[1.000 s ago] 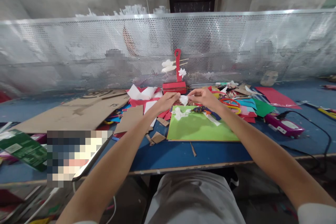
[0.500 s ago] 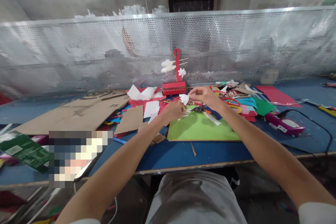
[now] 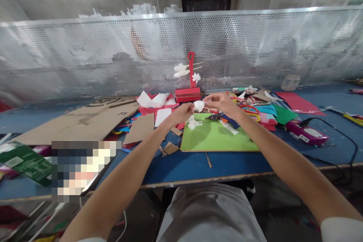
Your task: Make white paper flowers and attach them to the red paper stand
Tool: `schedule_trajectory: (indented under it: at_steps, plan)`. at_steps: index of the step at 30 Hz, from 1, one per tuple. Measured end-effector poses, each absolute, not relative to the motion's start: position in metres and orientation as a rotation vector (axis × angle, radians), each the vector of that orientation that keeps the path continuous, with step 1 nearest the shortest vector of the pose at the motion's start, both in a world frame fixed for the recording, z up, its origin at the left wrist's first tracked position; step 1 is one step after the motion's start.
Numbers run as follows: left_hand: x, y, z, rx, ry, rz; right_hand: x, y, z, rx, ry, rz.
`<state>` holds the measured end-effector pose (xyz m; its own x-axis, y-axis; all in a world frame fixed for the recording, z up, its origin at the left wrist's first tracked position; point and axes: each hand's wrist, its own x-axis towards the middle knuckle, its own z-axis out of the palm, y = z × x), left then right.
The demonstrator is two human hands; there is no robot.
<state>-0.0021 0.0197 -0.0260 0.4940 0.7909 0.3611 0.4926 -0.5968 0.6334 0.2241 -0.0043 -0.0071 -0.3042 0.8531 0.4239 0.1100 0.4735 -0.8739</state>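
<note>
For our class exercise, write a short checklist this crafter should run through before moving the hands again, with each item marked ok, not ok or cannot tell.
1. White piece held up off the table: ok; the right hand pinches it.
2. Left hand gripping it too: cannot tell; its fingers are close, but contact is unclear.
3. Red post upright: ok; it rises above the red box.
4. Green sheet free of clutter: not ok; a white scrap and a dark blue tool lie on it.
5. Purple device clear of both hands: ok.
</note>
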Motion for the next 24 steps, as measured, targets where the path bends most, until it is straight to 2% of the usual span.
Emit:
schedule_trajectory:
  at_steps: [5, 9, 24]
  plan:
    - [-0.006, 0.017, -0.016, 1.972, 0.843, 0.905, 0.225, -0.001, -0.009, -0.800, -1.671, 0.999]
    - [-0.007, 0.011, -0.009, 1.809, 0.857, 0.971, 0.224, -0.001, -0.008, -0.790, -1.623, 1.043]
    - [0.004, 0.001, -0.008, 1.642, 0.844, 1.031, 0.216, 0.006, -0.018, -0.825, -1.601, 0.978]
